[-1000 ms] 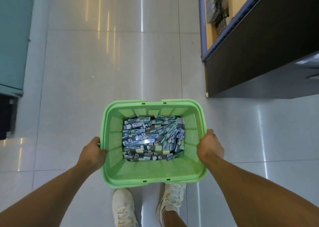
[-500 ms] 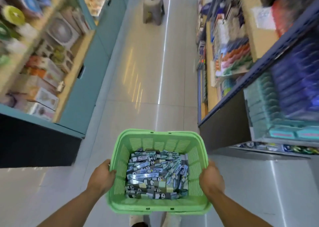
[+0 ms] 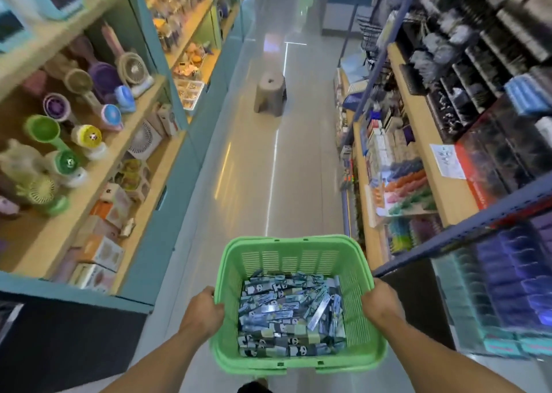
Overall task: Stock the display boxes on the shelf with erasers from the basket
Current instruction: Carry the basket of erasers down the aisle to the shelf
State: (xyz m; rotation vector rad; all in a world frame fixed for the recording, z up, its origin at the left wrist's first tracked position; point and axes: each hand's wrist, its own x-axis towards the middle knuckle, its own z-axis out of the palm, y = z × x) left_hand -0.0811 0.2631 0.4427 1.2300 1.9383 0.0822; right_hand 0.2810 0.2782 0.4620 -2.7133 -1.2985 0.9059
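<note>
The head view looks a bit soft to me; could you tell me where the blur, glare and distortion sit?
Head view: the basket, erasers and both hands, left and right, are fairly sharp; the shelves at the frame edges smear with motion blur; ceiling lights streak glare along the floor; the wide-angle lens bows the shelf lines.

The floor (image 3: 254, 183) runs open between the left shelves (image 3: 143, 141) and right shelves (image 3: 418, 165). A stool (image 3: 270, 95) stands in the middle, far ahead.

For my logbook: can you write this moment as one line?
carrying | left hand, right hand grip green basket | erasers inside | aisle, stool ahead
</note>
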